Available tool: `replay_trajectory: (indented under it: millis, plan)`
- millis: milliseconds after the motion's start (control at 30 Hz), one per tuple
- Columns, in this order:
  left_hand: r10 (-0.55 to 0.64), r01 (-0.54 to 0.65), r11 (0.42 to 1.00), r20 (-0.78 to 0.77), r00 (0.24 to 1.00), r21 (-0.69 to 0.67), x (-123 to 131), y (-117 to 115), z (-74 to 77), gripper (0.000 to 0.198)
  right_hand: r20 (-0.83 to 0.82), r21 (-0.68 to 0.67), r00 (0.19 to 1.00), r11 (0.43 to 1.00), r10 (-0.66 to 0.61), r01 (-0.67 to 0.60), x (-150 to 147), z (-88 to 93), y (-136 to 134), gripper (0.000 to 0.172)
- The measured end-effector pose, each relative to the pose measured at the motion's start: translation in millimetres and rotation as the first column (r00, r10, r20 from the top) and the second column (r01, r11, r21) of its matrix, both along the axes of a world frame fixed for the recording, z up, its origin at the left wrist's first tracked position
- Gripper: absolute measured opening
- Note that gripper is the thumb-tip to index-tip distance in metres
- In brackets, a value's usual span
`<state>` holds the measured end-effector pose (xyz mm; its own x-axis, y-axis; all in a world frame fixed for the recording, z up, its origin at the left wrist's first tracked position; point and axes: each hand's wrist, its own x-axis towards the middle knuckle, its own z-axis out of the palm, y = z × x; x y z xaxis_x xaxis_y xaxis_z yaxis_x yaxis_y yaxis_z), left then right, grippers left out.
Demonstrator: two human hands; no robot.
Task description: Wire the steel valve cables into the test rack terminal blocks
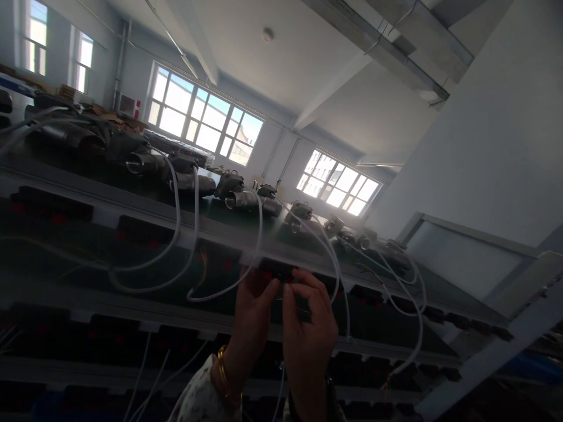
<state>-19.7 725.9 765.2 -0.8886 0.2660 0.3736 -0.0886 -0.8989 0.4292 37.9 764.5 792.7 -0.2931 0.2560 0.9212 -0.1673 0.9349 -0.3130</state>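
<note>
Both hands are raised at the front edge of a dark shelf, around a black block with red parts (pixel 281 274) fixed to that edge. My left hand (pixel 254 308) has its fingers closed on the left end of the block, the thumb pointing up beside it. Pinched together just under the block are the thumb and fingertips of my right hand (pixel 310 319); what lies between them is too dark to make out. A white cable (pixel 261 225) hangs in a loop from above and passes behind my left hand.
Metal pipe-like devices (pixel 253 201) with grey housings and white cables line the upper shelf (pixel 211 218). More black and red blocks (pixel 145 230) run along its edge. Lower shelf tiers carry similar blocks. A slanted metal post (pixel 492 340) stands at the right.
</note>
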Motion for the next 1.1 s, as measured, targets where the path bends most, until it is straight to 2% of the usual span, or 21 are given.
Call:
replay_trajectory:
  millis: [133,300,533,800,933,1000,1033,1100]
  plan:
    - [-0.011,0.011,1.000,0.025,1.000,-0.016,-2,-2,0.1,0.052,0.011,0.019,0.998,0.998,-0.059,0.059,-2,4.4,-4,0.009]
    - [-0.031,0.031,0.999,0.016,0.999,-0.003,-1,-4,1.8,0.050,-0.033,0.029,0.991,0.991,-0.129,0.130,-8,1.6,-7,0.010]
    - [-0.019,0.019,1.000,0.028,0.999,-0.012,0,-6,4.1,0.045,-0.049,0.029,0.991,0.991,-0.127,0.129,-8,0.2,-7,0.010]
    - [-0.019,0.021,0.999,0.042,0.999,-0.026,3,-7,5.3,0.049,-0.009,0.038,0.991,0.990,-0.136,0.136,-11,0.3,-8,0.011]
    - [-0.076,0.076,0.997,0.055,0.996,-0.005,2,-8,7.0,0.050,-0.027,0.015,0.998,0.998,-0.061,0.062,6,4.1,-9,0.004]
    - [-0.096,0.101,0.994,0.120,0.988,-0.031,4,-11,1.6,0.046,-0.159,-0.023,0.987,0.999,-0.037,0.033,25,2.5,-2,0.008]
    - [-0.088,0.101,0.992,0.170,0.982,-0.072,8,-14,-3.4,0.043,-0.236,-0.052,0.971,0.998,-0.037,0.025,35,-0.5,5,0.009]
    - [0.010,0.047,0.971,0.234,0.972,-0.235,20,-24,-16.0,0.038,-0.303,-0.153,0.950,0.988,-0.075,0.029,55,-11.5,28,0.018]
